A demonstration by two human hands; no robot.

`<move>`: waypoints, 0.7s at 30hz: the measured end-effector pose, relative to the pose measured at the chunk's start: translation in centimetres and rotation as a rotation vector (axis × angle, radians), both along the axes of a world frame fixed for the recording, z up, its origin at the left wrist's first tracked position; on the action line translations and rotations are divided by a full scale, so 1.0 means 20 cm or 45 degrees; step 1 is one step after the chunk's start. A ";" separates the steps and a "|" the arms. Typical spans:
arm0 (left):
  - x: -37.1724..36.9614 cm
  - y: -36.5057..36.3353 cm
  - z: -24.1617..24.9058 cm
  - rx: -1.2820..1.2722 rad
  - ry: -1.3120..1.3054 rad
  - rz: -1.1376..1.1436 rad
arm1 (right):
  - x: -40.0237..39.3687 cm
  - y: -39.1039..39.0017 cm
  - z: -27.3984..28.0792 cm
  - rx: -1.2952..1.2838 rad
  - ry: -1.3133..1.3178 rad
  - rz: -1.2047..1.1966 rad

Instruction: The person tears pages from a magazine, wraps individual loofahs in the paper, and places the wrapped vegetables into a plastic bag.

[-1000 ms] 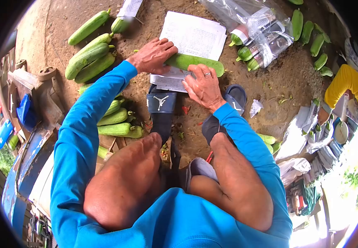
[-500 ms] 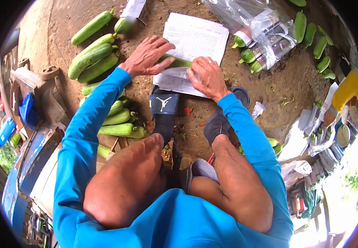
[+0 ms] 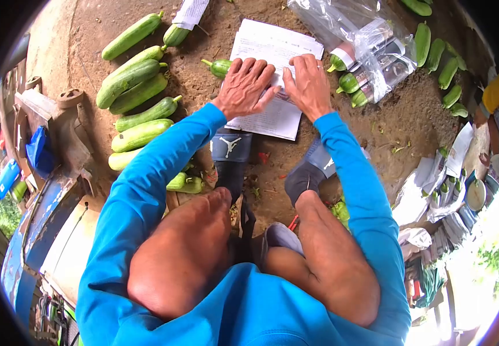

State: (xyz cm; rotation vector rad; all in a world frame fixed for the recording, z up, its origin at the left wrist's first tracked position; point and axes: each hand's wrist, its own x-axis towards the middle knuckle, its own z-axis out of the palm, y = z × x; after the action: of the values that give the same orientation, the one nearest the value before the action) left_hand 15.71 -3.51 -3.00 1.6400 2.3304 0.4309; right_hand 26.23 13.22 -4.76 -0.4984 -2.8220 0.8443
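A stack of printed paper sheets (image 3: 278,37) lies on the dirt ground in front of my feet. On it lies a green gourd (image 3: 219,68), its stem end sticking out past the left edge of the sheets. My left hand (image 3: 247,86) rests palm down over the rest of the gourd, fingers spread slightly and thumb pointing right. Beside it, my right hand (image 3: 308,85) presses on the paper with its fingers extended. Most of the gourd is hidden under my hands and the paper.
Several loose gourds (image 3: 125,83) lie in a column at the left. A paper-wrapped gourd (image 3: 176,36) is at the top. Upper right, a clear plastic bag (image 3: 376,55) holds wrapped gourds, with more loose gourds (image 3: 422,43) beyond. Piled papers (image 3: 457,150) are at the far right.
The gourd has shifted left on the sheets, with its stem end now visible. My left hand has moved right and down onto it, and my right hand has moved slightly up and right.
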 end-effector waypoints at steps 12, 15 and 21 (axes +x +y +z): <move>-0.29 0.29 -0.18 0.335 0.180 0.041 | 0.02 -0.11 0.02 0.436 -0.324 0.156; -0.24 0.19 -0.04 0.396 0.126 0.010 | -0.04 -0.08 -0.01 0.449 -0.373 0.103; -0.15 -0.04 0.06 0.061 0.104 -0.172 | -0.11 -0.02 0.03 0.142 -0.569 0.092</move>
State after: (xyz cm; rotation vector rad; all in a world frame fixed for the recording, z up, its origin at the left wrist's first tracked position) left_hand 12.66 -4.29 -1.78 1.8566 2.2644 0.4019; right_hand 23.95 12.83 -4.11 -0.6407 -3.2876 0.6472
